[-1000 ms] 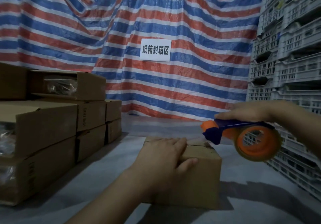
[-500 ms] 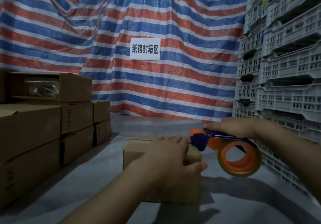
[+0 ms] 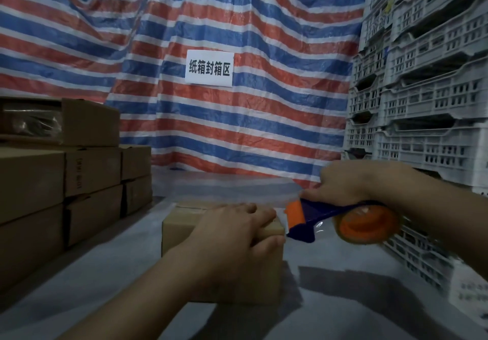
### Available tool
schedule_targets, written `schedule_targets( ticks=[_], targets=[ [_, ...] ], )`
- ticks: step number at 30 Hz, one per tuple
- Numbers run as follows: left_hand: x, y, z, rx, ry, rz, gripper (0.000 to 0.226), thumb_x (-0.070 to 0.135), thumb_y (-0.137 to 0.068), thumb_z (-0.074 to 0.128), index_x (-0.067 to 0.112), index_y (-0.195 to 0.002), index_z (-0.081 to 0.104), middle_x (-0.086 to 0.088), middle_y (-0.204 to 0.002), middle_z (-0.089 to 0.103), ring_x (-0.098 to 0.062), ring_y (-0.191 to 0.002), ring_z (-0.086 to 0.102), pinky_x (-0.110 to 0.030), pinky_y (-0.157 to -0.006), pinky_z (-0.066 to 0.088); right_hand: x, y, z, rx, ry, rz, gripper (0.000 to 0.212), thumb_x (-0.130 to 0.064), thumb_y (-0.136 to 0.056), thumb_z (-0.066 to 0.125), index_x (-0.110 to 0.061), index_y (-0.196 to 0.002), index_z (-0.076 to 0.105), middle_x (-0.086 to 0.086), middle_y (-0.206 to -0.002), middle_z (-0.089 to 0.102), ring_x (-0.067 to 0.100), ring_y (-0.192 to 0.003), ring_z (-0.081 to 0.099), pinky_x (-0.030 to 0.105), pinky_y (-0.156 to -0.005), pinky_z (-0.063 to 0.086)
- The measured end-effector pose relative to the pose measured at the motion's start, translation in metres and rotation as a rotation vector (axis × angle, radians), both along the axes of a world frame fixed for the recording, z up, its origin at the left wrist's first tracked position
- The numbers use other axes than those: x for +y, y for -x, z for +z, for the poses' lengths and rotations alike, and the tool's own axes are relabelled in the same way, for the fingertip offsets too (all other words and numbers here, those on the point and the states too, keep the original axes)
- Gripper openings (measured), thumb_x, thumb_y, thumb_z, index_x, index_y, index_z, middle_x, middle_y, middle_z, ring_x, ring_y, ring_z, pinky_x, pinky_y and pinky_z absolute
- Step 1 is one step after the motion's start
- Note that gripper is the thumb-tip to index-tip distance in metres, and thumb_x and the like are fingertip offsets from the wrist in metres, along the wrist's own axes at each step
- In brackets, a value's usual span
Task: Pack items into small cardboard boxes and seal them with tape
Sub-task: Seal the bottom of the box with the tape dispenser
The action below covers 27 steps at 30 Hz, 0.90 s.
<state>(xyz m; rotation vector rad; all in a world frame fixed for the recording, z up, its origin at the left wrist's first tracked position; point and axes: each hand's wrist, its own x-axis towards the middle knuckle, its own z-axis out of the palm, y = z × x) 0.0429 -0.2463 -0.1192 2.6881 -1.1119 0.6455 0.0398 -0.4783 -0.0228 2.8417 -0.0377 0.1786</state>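
A small cardboard box (image 3: 184, 230) sits mid-bench (image 3: 87, 281), the left hand (image 3: 232, 236) on top; a tape dispenser (image 3: 343, 223) at its right edge. Stacked boxes (image 3: 66, 170) left, crates (image 3: 427, 107) right, tarpaulin (image 3: 237, 118) behind.

Matt cardboard box (image 3: 182, 227), glossy tape (image 3: 368, 227)

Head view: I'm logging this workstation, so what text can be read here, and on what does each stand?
"纸箱封箱区": white sign on the striped tarp.
Dark print on stacked cardboard boxes at left: too blurred to read.
Nothing readable on the tape dispenser or plastic crates.
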Motion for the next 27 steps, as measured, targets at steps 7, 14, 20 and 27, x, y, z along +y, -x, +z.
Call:
schedule_targets(
  ticks=[7,14,20,27],
  targets=[
    [0.0,0.003,0.002,0.041,-0.019,0.022,0.056,0.067,-0.095,0.031,0.044,-0.145,0.033,0.01,-0.144,0.048,-0.012,-0.125,0.048,-0.037,-0.103,0.036,0.058,0.007,0.011,-0.042,0.73,-0.049,0.044,-0.063,-0.095,0.045,-0.021,-0.084,0.052,-0.001,-0.083,0.056,0.017,-0.07,0.052,0.032,-0.055,0.033],
    [0.0,0.009,0.005,0.075,-0.001,0.002,0.055,0.064,-0.097,0.031,0.04,-0.146,0.037,0.006,-0.145,0.048,-0.016,-0.127,0.047,-0.039,-0.101,0.033,-0.017,0.028,-0.045,-0.139,0.429,-0.097,0.06,-0.072,-0.096,0.031,-0.02,-0.092,0.059,-0.005,-0.075,0.051,0.012,-0.065,0.044,0.029,-0.067,0.039],
    [-0.002,0.009,0.02,0.292,0.129,0.028,0.051,0.056,-0.101,0.03,0.033,-0.146,0.037,-0.001,-0.143,0.049,-0.022,-0.129,0.047,-0.038,-0.096,0.036,-0.041,0.043,-0.111,-0.264,0.196,-0.186,0.062,-0.077,-0.094,0.022,-0.032,-0.087,0.064,-0.005,-0.066,0.053,0.003,-0.051,0.047,0.02,-0.043,0.034],
    [0.029,-0.007,0.035,0.328,0.347,0.135,0.03,0.038,-0.099,0.046,0.019,-0.087,0.065,-0.001,-0.082,0.064,-0.014,-0.076,0.061,-0.029,-0.066,0.049,-0.024,0.062,-0.116,-0.142,-0.056,-0.309,0.066,-0.082,-0.089,0.019,-0.027,-0.067,0.048,-0.007,-0.064,0.052,0.007,-0.054,0.05,0.022,-0.05,0.039]
  ],
)
